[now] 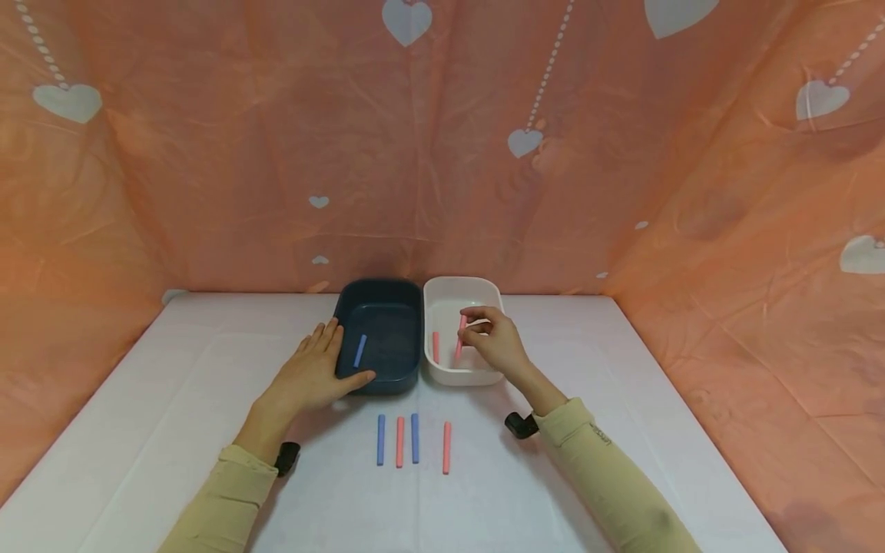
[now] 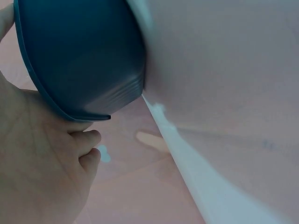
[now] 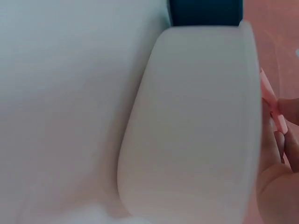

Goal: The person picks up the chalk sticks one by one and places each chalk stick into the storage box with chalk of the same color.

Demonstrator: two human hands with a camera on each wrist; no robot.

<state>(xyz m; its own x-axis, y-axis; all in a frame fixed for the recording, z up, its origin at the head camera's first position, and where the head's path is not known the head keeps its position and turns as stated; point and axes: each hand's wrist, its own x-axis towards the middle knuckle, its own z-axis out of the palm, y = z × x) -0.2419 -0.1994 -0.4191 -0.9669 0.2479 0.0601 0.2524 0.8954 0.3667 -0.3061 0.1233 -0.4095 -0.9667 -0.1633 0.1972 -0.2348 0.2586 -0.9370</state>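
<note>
Between the fingertips and thumb of my right hand (image 1: 499, 342) a pink chalk stick (image 1: 459, 349) is pinched, tilted over the white tray (image 1: 463, 378). The right wrist view shows this pink stick (image 3: 266, 86) beyond the tray's rim. Another pink stick (image 1: 435, 347) lies in the white tray. My left hand (image 1: 311, 376) rests on the left and front rim of the dark blue tray (image 1: 387, 380), fingers straight and thumb spread. One blue chalk stick (image 1: 360, 351) lies inside that tray. In the left wrist view the palm is against the tray's outer wall (image 2: 88, 56).
Before the trays lie a left blue stick (image 1: 381, 440), a pink stick (image 1: 399, 442), a second blue stick (image 1: 415, 438) and another pink stick (image 1: 446, 448). The trays stand side by side at the back of the white-covered table (image 1: 553, 491), near an orange curtain (image 1: 415, 169) with hearts.
</note>
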